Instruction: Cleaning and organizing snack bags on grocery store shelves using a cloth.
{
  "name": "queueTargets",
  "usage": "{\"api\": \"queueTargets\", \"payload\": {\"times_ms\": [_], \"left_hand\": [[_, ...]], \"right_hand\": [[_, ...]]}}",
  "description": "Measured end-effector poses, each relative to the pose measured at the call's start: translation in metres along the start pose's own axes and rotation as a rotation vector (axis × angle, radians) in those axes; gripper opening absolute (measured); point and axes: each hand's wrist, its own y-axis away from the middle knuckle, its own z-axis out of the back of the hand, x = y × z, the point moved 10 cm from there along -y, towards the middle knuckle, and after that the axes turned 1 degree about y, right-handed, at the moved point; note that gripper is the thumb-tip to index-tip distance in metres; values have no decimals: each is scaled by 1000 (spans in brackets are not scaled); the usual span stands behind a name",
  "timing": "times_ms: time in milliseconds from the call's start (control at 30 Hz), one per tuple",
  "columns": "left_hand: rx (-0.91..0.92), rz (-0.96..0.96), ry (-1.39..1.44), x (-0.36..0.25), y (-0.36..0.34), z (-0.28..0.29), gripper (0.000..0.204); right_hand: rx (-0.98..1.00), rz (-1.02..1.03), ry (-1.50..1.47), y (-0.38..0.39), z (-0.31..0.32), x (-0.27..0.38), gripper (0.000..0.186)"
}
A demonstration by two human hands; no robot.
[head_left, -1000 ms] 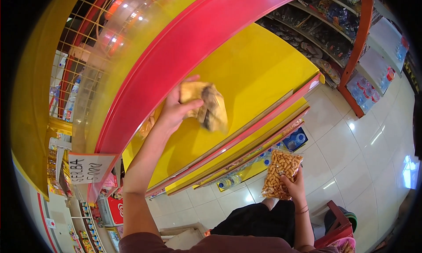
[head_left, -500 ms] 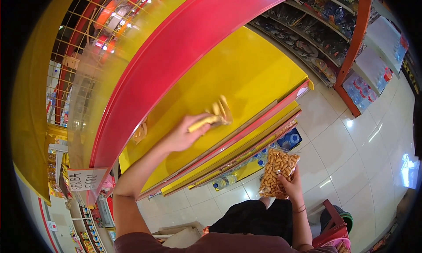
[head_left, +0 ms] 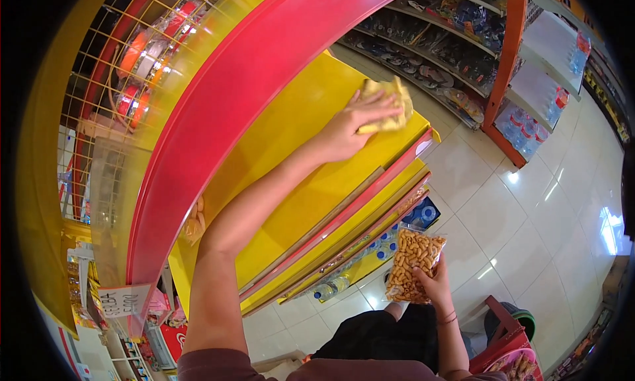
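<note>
Head view showed the left hand [head_left: 347,129], fingers clamped on a yellow cloth [head_left: 395,122], over a yellow shelf [head_left: 311,189]. The right hand [head_left: 436,285] gripped a clear snack bag [head_left: 413,254] in its fingers.

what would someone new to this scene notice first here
Probably the broad bright-yellow shelf in the middle, with a glossy red panel sweeping across the upper left like an arch. At the shelf's right end, the left hand holds a crumpled yellow cloth, slightly blurred. Lower right, the right hand grips a clear plastic bag of curled orange-brown snacks.
</note>
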Motion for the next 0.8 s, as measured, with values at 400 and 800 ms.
{"api": "queueTargets", "payload": {"times_ms": [400,800], "left_hand": [[260,-184,-115,-24,56,11,67],[378,-41,-101,-21,176,37,68]], "right_hand": [[95,51,-149,11,-54,12,62],[81,44,-148,19,-79,-2,61]]}}
